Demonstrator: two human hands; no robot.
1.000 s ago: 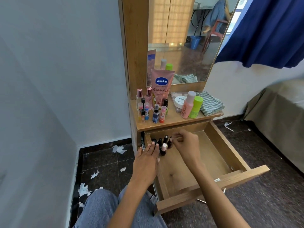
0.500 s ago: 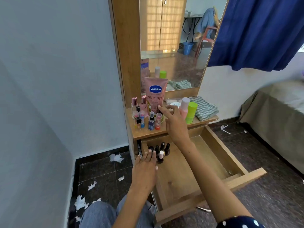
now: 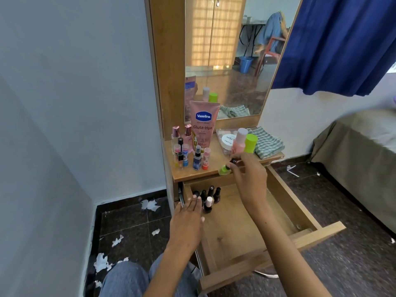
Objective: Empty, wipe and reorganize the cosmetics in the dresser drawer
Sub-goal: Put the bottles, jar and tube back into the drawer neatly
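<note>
Green bottle (image 3: pixel 224 169) — in right grip (image 3: pixel 248 174)

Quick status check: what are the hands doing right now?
Right hand pinching green nail polish bottle at dresser edge. Left hand resting open on drawer side. Nothing in the way.

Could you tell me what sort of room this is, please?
Most likely a bedroom: a wooden dresser with a tall mirror and cosmetics, a bed under a drab cover on the right, and a blue curtain.
</note>
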